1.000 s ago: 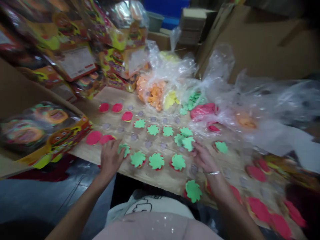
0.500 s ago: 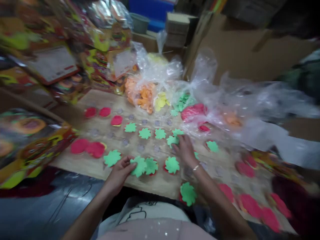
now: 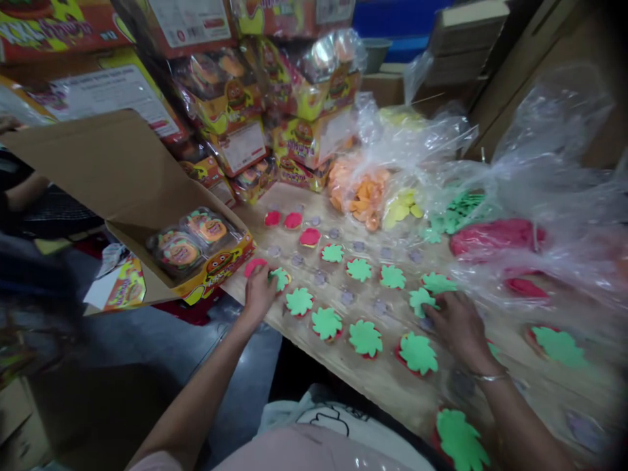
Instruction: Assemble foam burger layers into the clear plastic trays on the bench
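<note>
My left hand (image 3: 260, 293) is at the left end of the near row, fingers closed at the edge of a green leaf-shaped foam piece (image 3: 281, 280). A red round piece (image 3: 254, 265) lies just behind its fingertips. My right hand (image 3: 457, 322) pinches another green leaf-shaped piece (image 3: 420, 301), just in front of a green-topped stack (image 3: 438, 282). Along the near edge, several green pieces (image 3: 366, 338) sit on red and yellow layers. Farther back are more green-topped stacks (image 3: 359, 269) and red-topped ones (image 3: 309, 237). Small clear plastic pieces (image 3: 347, 297) lie between the rows.
An open carton (image 3: 196, 196) with packed burger-shaped items stands left of the table. Printed display boxes (image 3: 235, 140) are stacked behind it. Clear bags of orange (image 3: 363, 193), yellow, green and red pieces (image 3: 495, 237) line the back. Another person's arm (image 3: 27, 190) shows far left.
The view has swung left, bringing in the open carton. My left hand has moved left along the near row, where a green piece now covers a red one. My right hand still holds a green piece.
</note>
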{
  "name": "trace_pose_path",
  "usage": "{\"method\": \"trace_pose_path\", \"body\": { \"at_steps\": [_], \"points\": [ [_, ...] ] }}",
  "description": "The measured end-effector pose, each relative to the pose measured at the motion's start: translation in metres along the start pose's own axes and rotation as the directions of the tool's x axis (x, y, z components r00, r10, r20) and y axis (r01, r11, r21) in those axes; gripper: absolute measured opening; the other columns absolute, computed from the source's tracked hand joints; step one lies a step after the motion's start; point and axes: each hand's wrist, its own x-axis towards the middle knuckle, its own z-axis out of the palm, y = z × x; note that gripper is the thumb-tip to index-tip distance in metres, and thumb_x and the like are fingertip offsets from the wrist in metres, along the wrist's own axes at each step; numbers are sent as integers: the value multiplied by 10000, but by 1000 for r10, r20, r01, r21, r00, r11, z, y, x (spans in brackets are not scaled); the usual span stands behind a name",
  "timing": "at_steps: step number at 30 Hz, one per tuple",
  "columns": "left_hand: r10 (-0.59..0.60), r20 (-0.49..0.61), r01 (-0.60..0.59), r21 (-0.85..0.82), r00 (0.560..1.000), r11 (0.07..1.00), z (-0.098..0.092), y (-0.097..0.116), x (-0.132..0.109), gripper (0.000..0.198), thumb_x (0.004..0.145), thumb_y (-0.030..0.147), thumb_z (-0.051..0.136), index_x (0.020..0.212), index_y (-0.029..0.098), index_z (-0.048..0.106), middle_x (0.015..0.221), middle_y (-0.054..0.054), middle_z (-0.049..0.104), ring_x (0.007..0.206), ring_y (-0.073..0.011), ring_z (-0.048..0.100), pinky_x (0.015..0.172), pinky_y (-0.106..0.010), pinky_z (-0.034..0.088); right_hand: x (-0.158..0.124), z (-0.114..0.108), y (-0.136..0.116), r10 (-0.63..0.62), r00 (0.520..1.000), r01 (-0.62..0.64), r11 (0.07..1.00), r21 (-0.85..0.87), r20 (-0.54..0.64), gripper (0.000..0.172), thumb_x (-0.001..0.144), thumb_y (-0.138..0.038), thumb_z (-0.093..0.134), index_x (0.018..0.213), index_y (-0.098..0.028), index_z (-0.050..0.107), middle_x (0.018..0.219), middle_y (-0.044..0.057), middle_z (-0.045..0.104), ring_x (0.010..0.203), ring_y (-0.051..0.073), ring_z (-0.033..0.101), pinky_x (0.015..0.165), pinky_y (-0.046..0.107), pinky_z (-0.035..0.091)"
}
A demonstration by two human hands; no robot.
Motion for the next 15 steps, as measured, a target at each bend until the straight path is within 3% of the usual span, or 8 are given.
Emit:
{"method": "trace_pose_path", "body": {
  "at_steps": [4, 8, 10, 15],
  "points": [
    [124, -19, -117, 206, 992, 972, 5, -5, -6, 215, 802, 239, 519, 967, 170, 639, 1055, -141, 639, 1108, -327, 511, 1024, -517, 310, 0, -6, -9, 134, 990, -141, 958, 249, 44, 204, 765, -418, 564, 729, -222, 518, 696, 19, 543, 656, 199, 500, 597, 320, 388],
    [208, 21, -204, 316, 978, 927, 8, -13, -5, 291, 852, 237, 471, 1097, 165, 611, 1079, -144, 654, 1084, -317, 535, 994, -493, 348, 2, -12, -26, 273, 951, -303, 731, 611, 145, 294, 701, -449, 661, 715, -214, 484, 605, -41, 473, 533, 126, 434, 493, 249, 362],
    [248, 40, -246, 348, 968, 905, 12, -17, -3, 350, 876, 237, 435, 1182, 135, 572, 1131, -161, 643, 1094, -310, 537, 984, -471, 371, 4, -14, -35, 272, 947, -315, 669, 673, 173, 324, 680, -453, 695, 703, -209, 483, 605, -49, 458, 534, 113, 423, 490, 236, 355],
    [317, 69, -315, 428, 946, 847, 19, -24, -2, 371, 932, 246, 357, 1210, 96, 552, 1158, -171, 630, 1096, -268, 547, 967, -396, 413, 3, -15, -45, 248, 950, -309, 677, 668, 188, 320, 714, -445, 692, 710, -200, 486, 616, -54, 433, 556, 105, 398, 511, 231, 331]
  ]
}}
